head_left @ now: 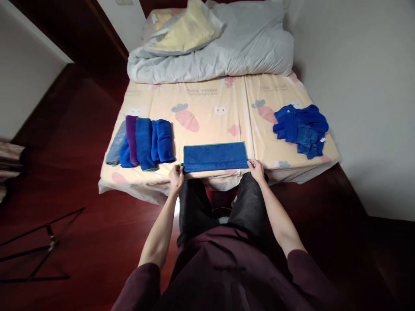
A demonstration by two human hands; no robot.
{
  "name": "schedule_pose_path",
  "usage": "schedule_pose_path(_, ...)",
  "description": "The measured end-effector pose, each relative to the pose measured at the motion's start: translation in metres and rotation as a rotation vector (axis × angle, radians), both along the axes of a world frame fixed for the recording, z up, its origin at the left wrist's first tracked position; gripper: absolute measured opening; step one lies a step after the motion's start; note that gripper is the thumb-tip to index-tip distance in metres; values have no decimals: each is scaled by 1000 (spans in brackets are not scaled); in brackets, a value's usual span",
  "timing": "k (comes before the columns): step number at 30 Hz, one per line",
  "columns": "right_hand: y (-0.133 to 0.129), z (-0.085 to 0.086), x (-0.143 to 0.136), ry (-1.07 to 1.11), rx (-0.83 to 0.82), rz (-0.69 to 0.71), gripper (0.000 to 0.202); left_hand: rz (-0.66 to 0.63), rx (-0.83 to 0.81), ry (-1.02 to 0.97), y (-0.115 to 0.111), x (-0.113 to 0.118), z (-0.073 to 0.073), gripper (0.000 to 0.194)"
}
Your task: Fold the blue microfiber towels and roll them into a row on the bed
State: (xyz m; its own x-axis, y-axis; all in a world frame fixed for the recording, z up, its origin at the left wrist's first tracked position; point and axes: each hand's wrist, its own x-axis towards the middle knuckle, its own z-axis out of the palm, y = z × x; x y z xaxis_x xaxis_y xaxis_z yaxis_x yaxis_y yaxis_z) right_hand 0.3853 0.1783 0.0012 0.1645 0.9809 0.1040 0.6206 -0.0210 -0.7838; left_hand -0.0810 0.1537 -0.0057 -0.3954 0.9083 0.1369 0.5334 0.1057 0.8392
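A blue towel [215,156] with green edging lies flat on the bed near its front edge, with a fold line running along its near side. My left hand [177,176] pinches its near left corner. At the near right corner, my right hand [257,170] grips the towel between thumb and fingers. To the left lies a row of folded towels, among them a purple towel [132,139], a grey-blue towel [117,144] and several blue ones [145,142]. A loose heap of crumpled blue cloths [303,127] sits to the right.
The bed [207,116] wears a carrot-print sheet. At its head lie a rumpled pale quilt [253,41] and a yellow pillow [189,30]. A black metal stand [48,242] stands on the dark red floor at left. A wall [366,99] borders the right.
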Motion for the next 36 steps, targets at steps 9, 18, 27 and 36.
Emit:
schedule_pose_path(9,2,0,-2,-25,-21,-20,50,57,-33,-6,0,1,-5,18)
schedule_pose_path(18,4,0,-5,-58,-22,-48,45,59,-68,-14,0,-1,-8,19)
schedule_pose_path(27,-4,8,-10,-162,149,-8,27,-1,72,32,-9,5,8,26)
schedule_pose_path(36,-9,16,-15,-193,201,251,32,-564,39,175,-6,13,11,46)
